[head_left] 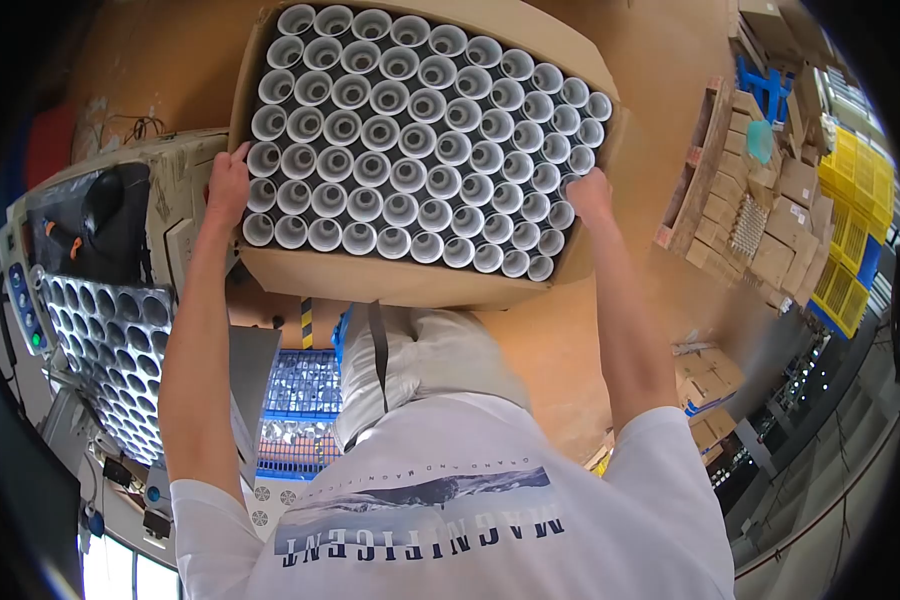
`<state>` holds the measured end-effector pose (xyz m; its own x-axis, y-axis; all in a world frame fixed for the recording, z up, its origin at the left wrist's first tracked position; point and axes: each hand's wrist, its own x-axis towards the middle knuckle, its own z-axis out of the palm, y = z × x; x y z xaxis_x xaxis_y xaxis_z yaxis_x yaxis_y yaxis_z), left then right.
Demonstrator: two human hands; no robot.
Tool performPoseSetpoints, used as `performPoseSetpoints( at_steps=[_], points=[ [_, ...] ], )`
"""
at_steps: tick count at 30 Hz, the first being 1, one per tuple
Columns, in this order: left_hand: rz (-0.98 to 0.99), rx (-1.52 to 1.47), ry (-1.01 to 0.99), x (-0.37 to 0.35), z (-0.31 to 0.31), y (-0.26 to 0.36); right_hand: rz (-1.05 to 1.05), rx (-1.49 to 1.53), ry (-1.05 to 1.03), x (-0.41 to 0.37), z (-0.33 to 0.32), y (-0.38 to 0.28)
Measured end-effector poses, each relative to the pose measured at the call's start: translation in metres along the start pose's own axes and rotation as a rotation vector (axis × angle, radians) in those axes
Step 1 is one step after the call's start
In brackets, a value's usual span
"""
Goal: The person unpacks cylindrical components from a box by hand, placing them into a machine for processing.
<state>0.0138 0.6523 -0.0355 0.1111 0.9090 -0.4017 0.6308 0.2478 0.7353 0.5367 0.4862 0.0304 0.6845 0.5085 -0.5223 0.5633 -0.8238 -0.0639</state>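
Note:
A large open cardboard box (400,282) is in front of my body. Rows of white, round, hollow cup-shaped parts (407,175) fill it, standing in a dark holder with their open ends up. My left hand (228,185) grips the left wall of the box, its fingertips hooked over the edge. At the opposite side, my right hand (588,196) is closed on the right wall beside the outermost parts. Some of its fingers are hidden, as is the underside of the box.
On the left, a machine with a control panel (27,305) stands beside a tray of silvery round cups (110,350). A blue crate (305,385) is near my legs. Stacked cartons (770,245) and yellow crates (850,195) stand at the right.

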Motion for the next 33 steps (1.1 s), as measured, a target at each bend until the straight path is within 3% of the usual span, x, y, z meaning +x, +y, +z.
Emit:
performPoseSetpoints(
  at_steps=[2, 5, 7, 10, 11, 12, 14, 16, 20, 22, 25, 27, 30, 33],
  points=[
    [-0.011, 0.012, 0.011, -0.003, 0.003, 0.023, -0.035, -0.03, 0.058, -0.003, 0.005, 0.002],
    [-0.043, -0.227, 0.015, 0.007, 0.006, -0.011, 0.055, -0.049, 0.134, -0.006, 0.008, 0.001],
    [-0.085, -0.354, -0.046, 0.004, 0.0, 0.0, 0.056, -0.088, 0.118, -0.007, 0.006, 0.005],
    [-0.09, -0.354, -0.101, -0.003, -0.008, 0.021, 0.062, -0.028, 0.14, -0.011, 0.005, 0.004],
    [-0.03, -0.189, -0.115, -0.008, -0.013, 0.037, 0.074, 0.013, 0.153, -0.009, 0.007, 0.009],
    [-0.114, -0.259, -0.171, 0.003, -0.013, 0.022, 0.06, 0.049, 0.153, -0.009, 0.006, 0.012],
    [-0.205, -0.338, -0.225, 0.006, -0.015, 0.048, 0.029, 0.106, 0.156, -0.016, 0.002, 0.015],
    [-0.148, -0.28, -0.243, 0.008, -0.022, 0.051, 0.01, 0.168, 0.151, -0.02, -0.001, 0.017],
    [-0.168, -0.631, -0.296, 0.008, -0.028, 0.029, 0.017, 0.331, 0.12, -0.017, 0.006, 0.026],
    [-0.14, -0.375, -0.254, -0.007, -0.032, 0.057, -0.004, 0.355, 0.114, -0.015, 0.01, 0.032],
    [-0.055, -0.314, -0.253, 0.001, -0.03, 0.051, 0.007, 0.481, 0.083, -0.014, 0.009, 0.028],
    [-0.051, -0.449, -0.225, 0.004, -0.027, 0.045, 0.037, 0.485, 0.024, -0.017, 0.002, 0.022],
    [-0.077, -0.491, -0.219, 0.002, -0.028, 0.044, 0.067, 0.507, -0.064, -0.017, -0.002, 0.019],
    [-0.188, -0.352, -0.278, 0.004, -0.03, 0.057, 0.077, 0.556, -0.119, -0.015, -0.001, 0.018]
  ],
)
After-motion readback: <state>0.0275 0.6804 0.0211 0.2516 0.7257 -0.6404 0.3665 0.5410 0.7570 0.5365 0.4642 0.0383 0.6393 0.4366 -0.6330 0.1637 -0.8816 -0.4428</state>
